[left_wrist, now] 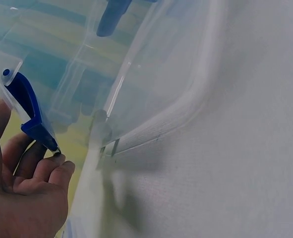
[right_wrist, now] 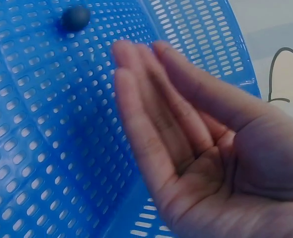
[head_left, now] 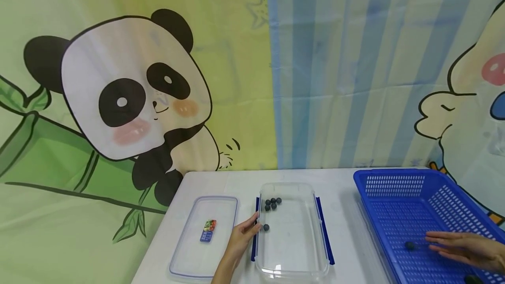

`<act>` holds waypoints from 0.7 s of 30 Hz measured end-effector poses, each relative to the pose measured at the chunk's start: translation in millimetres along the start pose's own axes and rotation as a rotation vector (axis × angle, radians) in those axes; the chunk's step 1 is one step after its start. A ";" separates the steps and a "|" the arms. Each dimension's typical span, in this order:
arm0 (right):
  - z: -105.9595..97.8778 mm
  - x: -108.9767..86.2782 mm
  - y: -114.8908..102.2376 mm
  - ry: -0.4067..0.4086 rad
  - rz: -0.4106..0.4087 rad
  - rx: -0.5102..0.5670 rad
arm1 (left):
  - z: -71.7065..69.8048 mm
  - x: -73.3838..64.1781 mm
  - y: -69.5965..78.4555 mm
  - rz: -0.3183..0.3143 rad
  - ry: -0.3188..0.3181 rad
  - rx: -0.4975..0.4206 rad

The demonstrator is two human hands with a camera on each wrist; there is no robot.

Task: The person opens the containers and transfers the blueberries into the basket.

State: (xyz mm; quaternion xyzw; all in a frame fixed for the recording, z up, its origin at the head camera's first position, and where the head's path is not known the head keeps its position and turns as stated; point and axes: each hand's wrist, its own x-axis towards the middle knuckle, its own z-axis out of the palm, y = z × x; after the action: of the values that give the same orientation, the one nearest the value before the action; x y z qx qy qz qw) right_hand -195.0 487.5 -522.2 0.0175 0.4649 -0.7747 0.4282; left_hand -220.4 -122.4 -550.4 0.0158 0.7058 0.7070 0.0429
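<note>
A clear plastic box (head_left: 292, 249) with blue side latches stands mid-table. Several small dark balls (head_left: 273, 200) cluster in its far left part, and one lone ball (head_left: 266, 227) lies by the left wall. My left hand (head_left: 241, 236) holds the box's left side, thumb at the rim, with its fingers curled by the blue latch (left_wrist: 32, 106). Over the blue basket (head_left: 371, 214) at the right, my right hand (head_left: 469, 248) reaches with extended fingers and nothing in them. A dark ball (right_wrist: 76, 19) lies on the basket floor, a little beyond those fingertips.
Left of the box, a clear lid (head_left: 189, 249) with a coloured label lies flat on the white table (head_left: 343, 231). Another dark round thing (head_left: 472, 279) shows at the basket's near end. A cartoon-printed curtain (head_left: 236, 78) hangs behind the table.
</note>
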 end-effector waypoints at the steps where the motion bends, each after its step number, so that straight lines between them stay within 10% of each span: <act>1: 1.6 -0.2 -1.0 0.012 -0.004 0.006 | 0.1 0.1 -0.1 0.000 0.000 -0.004; 9: 41.1 12.7 -26.4 0.054 -0.149 -0.125 | -1.3 1.6 -1.4 0.014 -0.008 -0.008; 16: 108.4 47.1 -59.3 -0.106 -0.256 -0.199 | -1.2 -1.8 3.2 0.010 -0.002 -0.010; 21: 146.9 87.2 -68.1 -0.003 -0.303 -0.358 | 0.1 -0.9 -0.8 0.013 0.002 -0.015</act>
State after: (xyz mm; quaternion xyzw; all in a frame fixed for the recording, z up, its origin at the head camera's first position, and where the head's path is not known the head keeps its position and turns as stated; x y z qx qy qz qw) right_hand -241.9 336.7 -427.9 -0.1300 0.5916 -0.7352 0.3042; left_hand -219.5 -122.5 -551.2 0.0195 0.7002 0.7127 0.0378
